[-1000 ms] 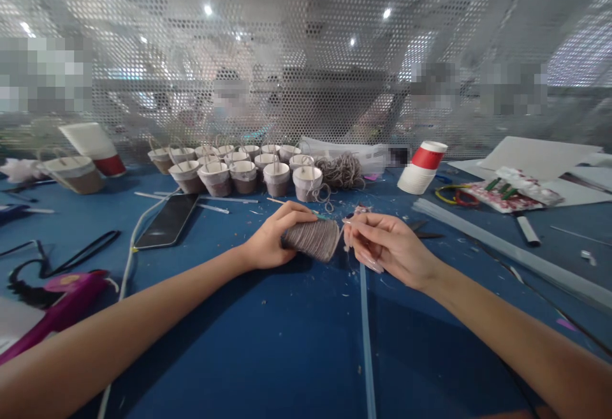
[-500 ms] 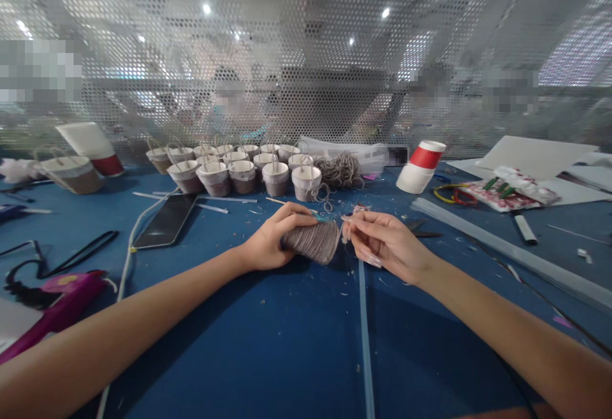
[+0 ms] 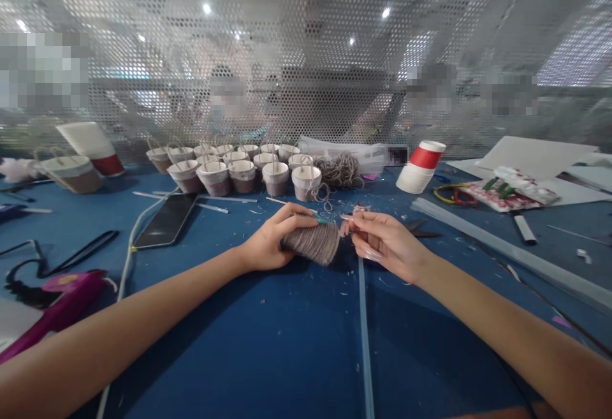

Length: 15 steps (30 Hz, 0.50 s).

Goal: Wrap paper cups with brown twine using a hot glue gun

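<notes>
Gripping a yarn-wound cup (image 3: 315, 242), wrapped on its visible side but showing no handle, with left fingers (image 3: 297, 211) curled round it, nearer than the handled cups (image 3: 242, 180), and pinching an apparently unsecured strand (image 3: 341, 230) with right fingers (image 3: 366, 223).

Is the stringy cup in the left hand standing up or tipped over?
Tipped over: the yarn-wrapped cup is held sideways in the left hand, with one end pointing toward the right hand instead of up.
</notes>
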Motion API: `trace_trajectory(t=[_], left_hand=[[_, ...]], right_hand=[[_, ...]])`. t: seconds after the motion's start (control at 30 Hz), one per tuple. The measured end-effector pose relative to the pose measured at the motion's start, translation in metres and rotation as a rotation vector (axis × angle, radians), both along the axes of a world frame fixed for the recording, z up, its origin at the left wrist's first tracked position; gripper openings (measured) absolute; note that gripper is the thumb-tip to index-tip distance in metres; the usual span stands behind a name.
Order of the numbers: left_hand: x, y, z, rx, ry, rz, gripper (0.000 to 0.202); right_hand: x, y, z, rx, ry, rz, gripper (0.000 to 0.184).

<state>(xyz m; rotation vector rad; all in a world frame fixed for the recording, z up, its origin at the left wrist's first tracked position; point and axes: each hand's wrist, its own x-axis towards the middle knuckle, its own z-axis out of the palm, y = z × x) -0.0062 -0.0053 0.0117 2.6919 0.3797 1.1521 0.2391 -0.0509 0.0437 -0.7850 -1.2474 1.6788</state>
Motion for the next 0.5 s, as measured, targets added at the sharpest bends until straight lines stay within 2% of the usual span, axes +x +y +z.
trace_trajectory(t=[0.5], left_hand=[[0.0005,0.0002,0.0001,0.01,-0.007,-0.007,0.068]], right_hand=[[-0.0007,0.0015,-0.0036,-0.016,0.045,0.01,0.015]])
